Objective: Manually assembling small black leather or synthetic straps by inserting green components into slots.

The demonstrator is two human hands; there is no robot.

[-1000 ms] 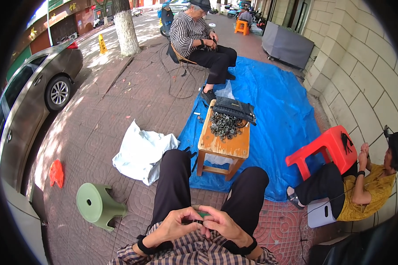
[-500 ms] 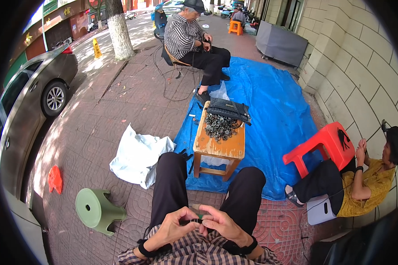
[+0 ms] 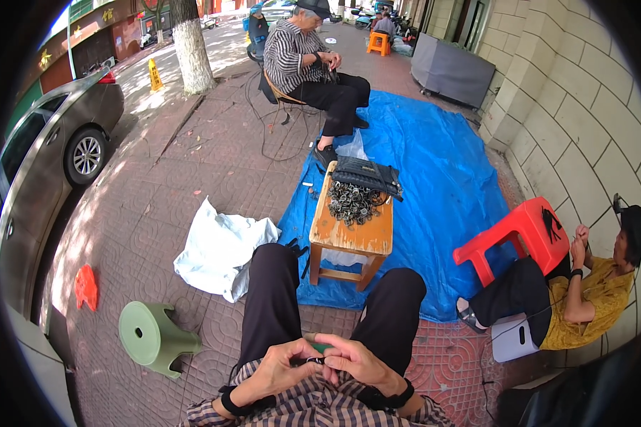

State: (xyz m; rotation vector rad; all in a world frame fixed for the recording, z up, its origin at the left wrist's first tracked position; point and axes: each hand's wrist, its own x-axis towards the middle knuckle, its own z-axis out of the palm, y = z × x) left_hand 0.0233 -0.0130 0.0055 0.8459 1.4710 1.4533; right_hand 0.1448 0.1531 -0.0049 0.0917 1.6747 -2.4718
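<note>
Low in front of my lap, my left hand (image 3: 285, 364) and my right hand (image 3: 362, 359) meet fingertip to fingertip. Between them they pinch a small black piece (image 3: 316, 360), too small and covered to name. A bit of green (image 3: 322, 348) shows beneath my right fingers; what it belongs to is hidden. Beyond my knees stands a worn wooden stool (image 3: 349, 235). It bears a heap of small dark ring-like parts (image 3: 352, 204) and a flat black bag (image 3: 367, 174).
A blue tarp (image 3: 434, 178) spreads under the wooden stool. White sheeting (image 3: 224, 249) and a green stool (image 3: 149, 338) are at left. A red stool (image 3: 516, 226) stands beside a seated person (image 3: 584, 299) at right. Another person (image 3: 303, 64) sits ahead, hands busy with dark material.
My fingers have shifted slightly around the black piece, and my right fingers cover more of the green bit. The person ahead has moved their hands a little.
</note>
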